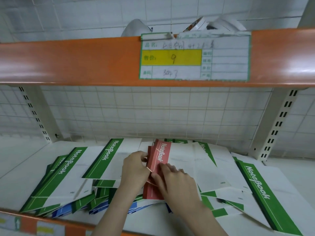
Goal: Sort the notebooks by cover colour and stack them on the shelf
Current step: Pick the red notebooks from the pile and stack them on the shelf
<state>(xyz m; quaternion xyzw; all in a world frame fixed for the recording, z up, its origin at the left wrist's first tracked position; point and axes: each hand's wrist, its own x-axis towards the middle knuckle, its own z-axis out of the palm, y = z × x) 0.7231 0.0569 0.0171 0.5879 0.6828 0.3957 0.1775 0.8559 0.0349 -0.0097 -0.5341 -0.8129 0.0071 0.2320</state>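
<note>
"NoteBook" printed in white on green-banded notebook covers and red-banded cover; handwritten "9" on yellow-panelled paper shelf tag.

Head camera looks forward and down, close over the shelf.
</note>
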